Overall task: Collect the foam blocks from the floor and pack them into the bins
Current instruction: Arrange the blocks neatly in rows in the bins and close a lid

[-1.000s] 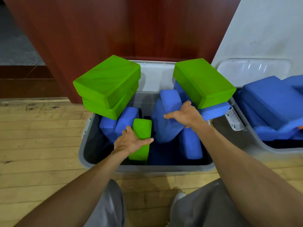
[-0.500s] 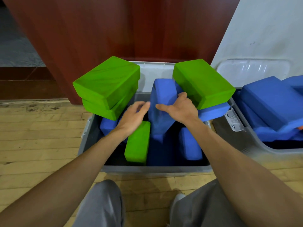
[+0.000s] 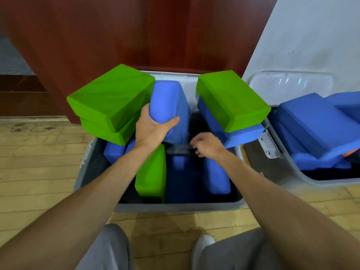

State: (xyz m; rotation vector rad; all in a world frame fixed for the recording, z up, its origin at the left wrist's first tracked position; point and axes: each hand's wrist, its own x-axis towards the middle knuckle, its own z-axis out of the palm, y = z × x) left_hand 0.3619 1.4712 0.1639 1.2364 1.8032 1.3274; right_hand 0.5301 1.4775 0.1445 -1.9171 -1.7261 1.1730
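Here our left hand point(image 3: 152, 129) wraps thumb and fingers round a blue block point(image 3: 171, 102), held upright above the grey bin point(image 3: 175, 207) beside the green pile point(image 3: 111, 94), likely to turn it into a gap. Our right hand point(image 3: 208, 146) hangs over the bin, fingers loosely curled and empty, seemingly ready to make room near the upright green block point(image 3: 152, 172).

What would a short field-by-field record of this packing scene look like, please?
left hand: grips blue block, upright over the bin
right hand: holds nothing, over the bin
bin: grey, holds blue and green blocks
green stack: two blocks at the bin's left rim
right bin: holds blue blocks
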